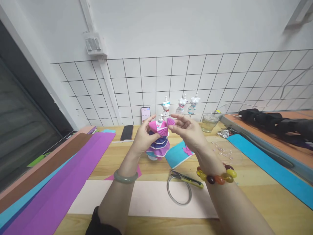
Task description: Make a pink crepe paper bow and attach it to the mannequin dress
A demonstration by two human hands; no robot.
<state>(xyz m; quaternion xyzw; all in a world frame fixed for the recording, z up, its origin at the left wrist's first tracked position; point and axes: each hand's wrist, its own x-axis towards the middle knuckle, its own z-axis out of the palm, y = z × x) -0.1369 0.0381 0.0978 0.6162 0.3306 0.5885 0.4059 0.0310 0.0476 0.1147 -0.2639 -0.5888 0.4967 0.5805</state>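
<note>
A pink pleated paper fan (pixel 161 127) is held up between both hands above the table. My left hand (pixel 143 137), with a green bangle at the wrist, pinches its left side. Fingertips of my right hand (pixel 187 130), which wears a beaded bracelet, pinch its right side. Right behind and below the fan stands a small doll figure in a purple, white and blue layered paper dress (pixel 157 147).
Long sheets of purple (pixel 66 182), brown and blue paper lie at the left. Scissors (pixel 188 179), a wire ring (pixel 179 195), a blue sheet (pixel 176 155), a black phone (pixel 126 132), a glass (pixel 209 123), three small figures (pixel 181 105) and a blue strip (pixel 271 166) surround the work spot.
</note>
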